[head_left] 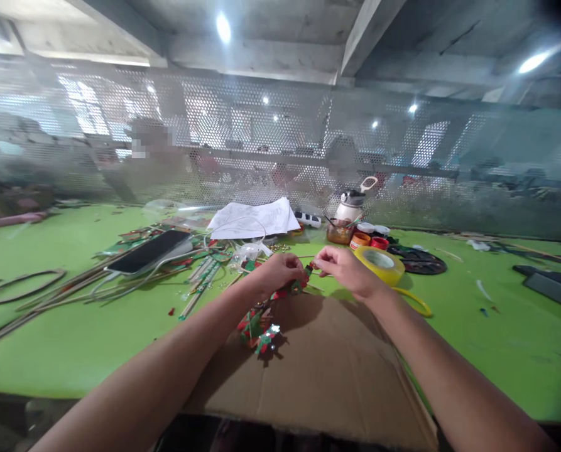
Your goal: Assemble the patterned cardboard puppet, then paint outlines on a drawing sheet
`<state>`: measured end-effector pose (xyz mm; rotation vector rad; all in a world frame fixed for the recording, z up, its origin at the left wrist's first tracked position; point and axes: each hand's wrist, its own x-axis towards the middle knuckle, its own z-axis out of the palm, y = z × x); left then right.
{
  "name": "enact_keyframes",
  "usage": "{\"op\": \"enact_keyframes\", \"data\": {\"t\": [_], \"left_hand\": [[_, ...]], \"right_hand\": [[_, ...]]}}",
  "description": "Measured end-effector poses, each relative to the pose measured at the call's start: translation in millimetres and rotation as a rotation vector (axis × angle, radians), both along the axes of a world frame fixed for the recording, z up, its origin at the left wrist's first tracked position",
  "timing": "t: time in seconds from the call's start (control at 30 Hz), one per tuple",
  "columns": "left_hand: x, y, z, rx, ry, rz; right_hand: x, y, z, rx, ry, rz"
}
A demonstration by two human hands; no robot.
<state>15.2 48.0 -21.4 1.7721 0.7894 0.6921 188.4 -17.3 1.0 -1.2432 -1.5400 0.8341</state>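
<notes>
A red and green garland-like piece [252, 323] with small shiny bits curves over the brown cardboard [327, 370]. Its upper end rises between my two hands. My left hand [283, 273] has its fingers closed on this piece, above the cardboard's far edge. Just to the right, my right hand [343, 270] pinches at the tip of the same piece, where a small red bit shows by the fingertips. The hands are a short gap apart.
Left on the green table [96, 370] lie a phone [151, 251], cables and thin sticks. Behind the hands are white papers [256, 218] and a bottle [350, 207]. Yellow tape [396, 270], paint pots [360, 240] and a dark palette [421, 260] stand right.
</notes>
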Motion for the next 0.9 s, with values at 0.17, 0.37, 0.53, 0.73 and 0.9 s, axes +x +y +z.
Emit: {"op": "enact_keyframes", "data": {"t": [0.17, 0.37, 0.53, 0.73, 0.9], "left_hand": [[1.3, -2.9, 0.0, -0.151, -0.173, -0.027], [0.9, -8.7, 6.2, -0.223, -0.245, -0.059], [0.0, -13.4, 10.5, -0.265, -0.194, -0.099], [2.5, -18.8, 10.7, -0.292, -0.277, -0.162], [5.6, -13.5, 3.9, -0.248, -0.256, -0.085]], "right_hand": [[-2.7, -1.1, 0.3, -0.092, 0.11, 0.014], [-2.6, 0.9, 0.6, -0.057, 0.153, -0.082], [-2.9, 0.5, 0.0, -0.057, 0.19, -0.034], [-8.2, -5.1, 2.6, 0.0, 0.134, 0.002], [-7.1, -4.1, 3.1, 0.001, 0.125, -0.023]]}}
